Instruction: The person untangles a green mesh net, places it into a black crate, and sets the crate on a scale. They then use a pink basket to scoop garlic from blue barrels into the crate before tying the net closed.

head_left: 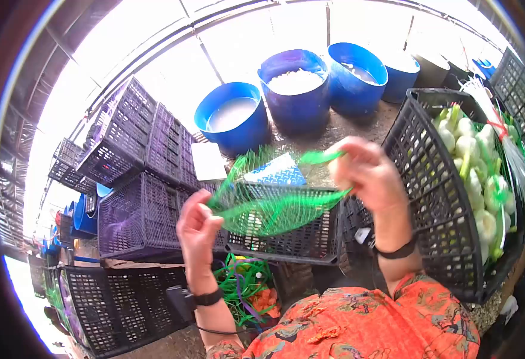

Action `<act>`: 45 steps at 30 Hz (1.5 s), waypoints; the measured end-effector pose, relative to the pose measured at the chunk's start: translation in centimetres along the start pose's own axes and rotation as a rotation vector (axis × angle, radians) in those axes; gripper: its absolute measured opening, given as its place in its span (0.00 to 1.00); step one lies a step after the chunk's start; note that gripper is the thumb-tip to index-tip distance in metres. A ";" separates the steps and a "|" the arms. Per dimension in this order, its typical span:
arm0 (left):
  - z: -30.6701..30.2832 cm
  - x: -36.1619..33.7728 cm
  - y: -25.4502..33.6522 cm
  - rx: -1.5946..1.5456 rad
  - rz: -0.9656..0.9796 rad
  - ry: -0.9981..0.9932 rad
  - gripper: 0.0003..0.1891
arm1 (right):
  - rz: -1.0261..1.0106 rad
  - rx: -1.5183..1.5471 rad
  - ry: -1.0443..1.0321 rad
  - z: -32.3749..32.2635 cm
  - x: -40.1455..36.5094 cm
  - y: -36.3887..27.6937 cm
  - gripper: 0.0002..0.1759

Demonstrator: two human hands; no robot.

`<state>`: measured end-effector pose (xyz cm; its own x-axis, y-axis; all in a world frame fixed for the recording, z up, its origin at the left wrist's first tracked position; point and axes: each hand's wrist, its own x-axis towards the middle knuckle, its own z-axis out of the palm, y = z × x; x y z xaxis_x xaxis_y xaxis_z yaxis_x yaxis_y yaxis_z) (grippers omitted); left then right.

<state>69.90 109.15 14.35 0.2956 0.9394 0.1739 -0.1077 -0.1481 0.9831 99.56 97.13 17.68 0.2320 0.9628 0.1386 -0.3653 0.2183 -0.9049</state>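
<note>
A green mesh net bag (274,212) is stretched between my two hands, in front of my chest. My left hand (198,222) pinches its left edge between thumb and fingers. On the other side my right hand (367,170), slightly blurred, grips the net's right edge, with a strip of green mesh showing at the fingertips. Below the net stands a black plastic crate (310,256), partly seen through the mesh. To my right a large black crate (436,197) holds white bulbs with green stems (469,149), some of them in green netting.
Blue tubs (232,140) stand in a row ahead, some with pale contents. Dark crates (128,209) are stacked at left. A bundle of white strips (516,161) lies on the right crate. Green netting and ribbons (244,290) fill a container near my left forearm.
</note>
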 end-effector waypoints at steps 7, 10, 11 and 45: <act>-10.0 -1.6 -14.5 -0.282 -0.431 0.561 0.05 | 0.158 0.003 0.427 -7.6 -0.1 10.8 0.07; -9.1 -2.2 -14.9 -0.283 -0.480 0.487 0.03 | 0.348 0.213 0.369 -8.4 -1.4 12.4 0.06; -7.9 -2.3 -14.4 -0.362 -0.447 0.354 0.04 | 0.388 0.268 0.325 -6.9 -1.5 12.3 0.06; -6.1 0.5 -6.7 0.163 -0.544 -0.276 0.10 | 0.117 -0.133 0.528 -8.5 -1.8 10.6 0.10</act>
<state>64.97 112.46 7.47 0.5034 0.7823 -0.3668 0.2667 0.2631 0.9272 102.93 96.37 4.47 0.6292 0.7616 -0.1552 -0.3065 0.0597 -0.9500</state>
